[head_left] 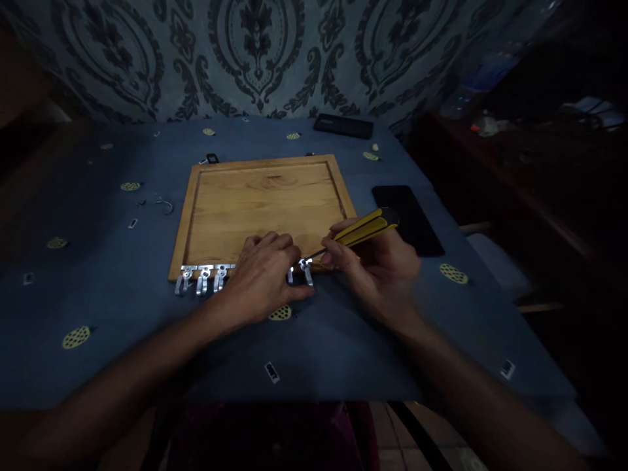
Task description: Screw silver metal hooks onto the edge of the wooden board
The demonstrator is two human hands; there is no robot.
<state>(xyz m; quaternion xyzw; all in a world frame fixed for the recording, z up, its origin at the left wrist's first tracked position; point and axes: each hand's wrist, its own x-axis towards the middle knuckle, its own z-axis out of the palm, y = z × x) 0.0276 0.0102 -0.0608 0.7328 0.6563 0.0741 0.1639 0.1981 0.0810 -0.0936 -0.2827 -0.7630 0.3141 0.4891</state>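
Observation:
A framed wooden board (265, 203) lies flat on the cloth-covered table. Along its near edge runs a silver metal hook rail (205, 270) with several hooks hanging over the side. My left hand (265, 275) is closed over the middle of this rail, fingers bent on the board and thumb reaching along the near edge; it hides some hooks. In my right hand (377, 261) is a yellow and black screwdriver (366, 227), held tilted. Its tip meets the rail near the rightmost hook (307, 271). Any screw under the tip is too small to make out.
A black phone (407, 219) lies right of the board, and another dark phone (343, 125) lies near the patterned wall. Small curved metal pieces (165, 205) lie to the left. Black fittings (212, 158) show at the board's far edge. A plastic bottle (483, 75) stands at far right.

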